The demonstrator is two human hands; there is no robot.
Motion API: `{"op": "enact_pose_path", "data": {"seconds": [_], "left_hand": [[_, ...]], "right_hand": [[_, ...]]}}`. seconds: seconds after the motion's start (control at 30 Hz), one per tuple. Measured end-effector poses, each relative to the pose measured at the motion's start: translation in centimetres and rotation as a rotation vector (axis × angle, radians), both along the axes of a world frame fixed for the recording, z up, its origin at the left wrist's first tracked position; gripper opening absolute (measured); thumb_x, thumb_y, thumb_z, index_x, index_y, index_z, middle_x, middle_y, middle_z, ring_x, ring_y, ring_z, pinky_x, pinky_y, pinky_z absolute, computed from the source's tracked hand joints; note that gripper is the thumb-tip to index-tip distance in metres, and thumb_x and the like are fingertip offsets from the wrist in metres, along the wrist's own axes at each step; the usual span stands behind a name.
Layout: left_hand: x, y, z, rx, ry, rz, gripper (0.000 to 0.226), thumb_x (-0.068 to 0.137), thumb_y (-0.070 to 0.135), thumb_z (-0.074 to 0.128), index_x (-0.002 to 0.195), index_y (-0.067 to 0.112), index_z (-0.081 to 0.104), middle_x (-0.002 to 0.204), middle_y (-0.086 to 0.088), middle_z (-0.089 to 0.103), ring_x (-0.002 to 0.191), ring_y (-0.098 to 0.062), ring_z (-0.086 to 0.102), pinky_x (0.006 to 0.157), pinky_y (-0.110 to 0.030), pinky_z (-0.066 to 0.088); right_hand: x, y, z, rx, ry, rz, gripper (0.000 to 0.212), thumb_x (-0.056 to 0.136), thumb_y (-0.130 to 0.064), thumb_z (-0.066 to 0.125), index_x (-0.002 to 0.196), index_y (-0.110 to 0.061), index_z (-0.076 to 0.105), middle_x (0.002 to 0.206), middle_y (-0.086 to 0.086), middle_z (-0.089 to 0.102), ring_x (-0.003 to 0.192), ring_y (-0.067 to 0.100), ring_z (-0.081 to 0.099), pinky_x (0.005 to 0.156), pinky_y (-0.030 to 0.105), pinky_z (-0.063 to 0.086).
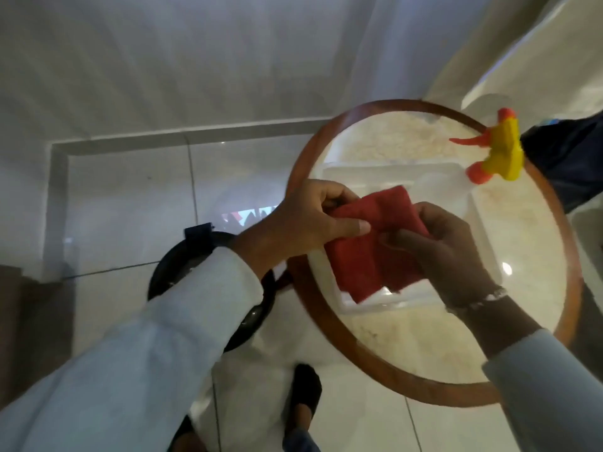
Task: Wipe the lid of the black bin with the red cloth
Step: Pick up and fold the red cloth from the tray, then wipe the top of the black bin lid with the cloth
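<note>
Above counter's (375, 327) left edge — left hand (303, 223) and right hand (447, 252) both pinch red cloth (368, 256), likely folding into pad; black bin (248, 321) lid unwiped.

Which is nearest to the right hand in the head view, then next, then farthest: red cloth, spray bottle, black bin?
1. red cloth: held in the right hand, over the table.
2. spray bottle: beyond the hand, at the table's far edge.
3. black bin: on the floor, under the left sleeve.

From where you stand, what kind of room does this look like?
Probably a tiled room in a home or guest room, mid-cleaning: glossy white floor tiles, a round wood-rimmed marble table with a spray bottle, and a black bin beside it.
</note>
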State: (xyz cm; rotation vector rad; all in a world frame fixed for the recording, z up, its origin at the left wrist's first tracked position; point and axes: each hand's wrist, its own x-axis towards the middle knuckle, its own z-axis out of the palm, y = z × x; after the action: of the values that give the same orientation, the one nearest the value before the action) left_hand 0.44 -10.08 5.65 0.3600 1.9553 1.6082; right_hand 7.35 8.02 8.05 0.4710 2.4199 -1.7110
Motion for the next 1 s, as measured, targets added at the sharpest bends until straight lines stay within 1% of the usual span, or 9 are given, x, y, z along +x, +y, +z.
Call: {"op": "enact_pose_path", "data": {"seconds": [0.1, 0.23, 0.33, 0.4, 0.53, 0.67, 0.8, 0.9, 1.0], "left_hand": [[1.2, -5.3, -0.5, 0.08, -0.105, 0.129, 0.034, 0.075, 0.021, 0.078, 0.106, 0.012, 0.068, 0.099, -0.008, 0.075, 0.092, -0.022, 0.072, 0.079, -0.035, 0.061], [2.3, -12.2, -4.4, -0.039, -0.111, 0.376, 0.034, 0.07, 0.018, 0.082, 0.102, 0.015, 0.069, 0.09, -0.005, 0.077, 0.081, -0.017, 0.074, 0.066, -0.024, 0.059], [3.4, -16.6, -9.5, -0.256, -0.049, 0.542, 0.036, 0.077, 0.023, 0.077, 0.11, 0.017, 0.066, 0.103, -0.004, 0.074, 0.096, -0.021, 0.07, 0.084, -0.031, 0.056], [4.4, -19.3, -13.3, -0.392, 0.027, 0.564, 0.049, 0.08, 0.027, 0.073, 0.126, 0.018, 0.056, 0.123, -0.005, 0.066, 0.114, -0.023, 0.063, 0.091, -0.026, 0.046], [6.6, -23.3, -21.0, -0.584, 0.094, 0.279, 0.101, 0.072, 0.047, 0.075, 0.149, 0.022, 0.014, 0.159, -0.013, 0.021, 0.146, -0.033, 0.02, 0.109, -0.036, 0.019], [7.6, -24.7, -26.9, -0.76, 0.197, -0.026, 0.142, 0.057, 0.07, 0.073, 0.146, 0.018, -0.025, 0.159, -0.005, -0.028, 0.144, -0.023, -0.03, 0.119, -0.046, -0.011], [7.3, -25.4, -29.8, -0.85, 0.307, -0.149, 0.152, 0.047, 0.082, 0.067, 0.143, 0.015, -0.03, 0.156, -0.008, -0.035, 0.142, -0.025, -0.034, 0.119, -0.05, -0.013], [6.8, -25.9, -30.4, -0.878, 0.399, -0.221, 0.152, 0.046, 0.086, 0.062, 0.143, 0.016, -0.031, 0.156, -0.007, -0.035, 0.142, -0.024, -0.036, 0.118, -0.05, -0.015], [6.3, -26.0, -30.6, -0.88, 0.441, -0.255, 0.151, 0.045, 0.088, 0.06, 0.144, 0.017, -0.03, 0.157, -0.006, -0.032, 0.143, -0.022, -0.034, 0.116, -0.047, -0.016]], "right_hand": [[-0.2, -4.8, -0.2, -0.182, -0.01, 0.114, 0.034, 0.071, -0.011, 0.079, 0.098, -0.016, 0.06, 0.083, 0.003, 0.071, 0.073, 0.023, 0.071, 0.056, 0.035, 0.06], [-0.4, -12.7, -5.5, -0.154, -0.033, 0.056, 0.041, 0.07, 0.005, 0.078, 0.104, -0.01, 0.06, 0.087, 0.008, 0.07, 0.076, 0.023, 0.067, 0.069, 0.039, 0.06], [-1.0, -16.9, -10.6, 0.047, -0.074, 0.047, 0.042, 0.069, -0.002, 0.078, 0.105, -0.017, 0.063, 0.083, -0.002, 0.069, 0.075, 0.02, 0.067, 0.07, 0.04, 0.061], [-1.8, -18.5, -13.9, 0.185, -0.051, 0.061, 0.043, 0.072, -0.006, 0.074, 0.11, -0.021, 0.062, 0.083, -0.004, 0.068, 0.074, 0.019, 0.066, 0.073, 0.045, 0.061], [-3.3, -20.2, -20.9, 0.425, 0.139, 0.161, 0.042, 0.081, -0.013, 0.07, 0.122, -0.02, 0.059, 0.102, 0.006, 0.072, 0.093, 0.024, 0.067, 0.084, 0.037, 0.056], [-3.4, -21.5, -26.9, 0.509, 0.443, 0.404, 0.04, 0.084, -0.007, 0.069, 0.119, -0.022, 0.059, 0.116, 0.003, 0.067, 0.111, 0.023, 0.06, 0.1, 0.023, 0.044], [0.3, -21.1, -30.9, 0.562, 0.42, 0.613, 0.048, 0.075, -0.022, 0.063, 0.121, -0.007, 0.061, 0.139, 0.02, 0.053, 0.134, 0.044, 0.042, 0.107, 0.061, 0.036], [0.9, -21.6, -30.7, 0.566, 0.374, 0.605, 0.06, 0.078, -0.045, 0.056, 0.133, -0.024, 0.047, 0.152, 0.007, 0.039, 0.145, 0.034, 0.027, 0.111, 0.065, 0.024], [-1.9, -23.1, -31.0, 0.785, 0.241, 0.654, 0.074, 0.081, -0.067, 0.046, 0.145, -0.031, 0.032, 0.161, 0.002, 0.022, 0.147, 0.035, 0.017, 0.112, 0.065, 0.021]]}}
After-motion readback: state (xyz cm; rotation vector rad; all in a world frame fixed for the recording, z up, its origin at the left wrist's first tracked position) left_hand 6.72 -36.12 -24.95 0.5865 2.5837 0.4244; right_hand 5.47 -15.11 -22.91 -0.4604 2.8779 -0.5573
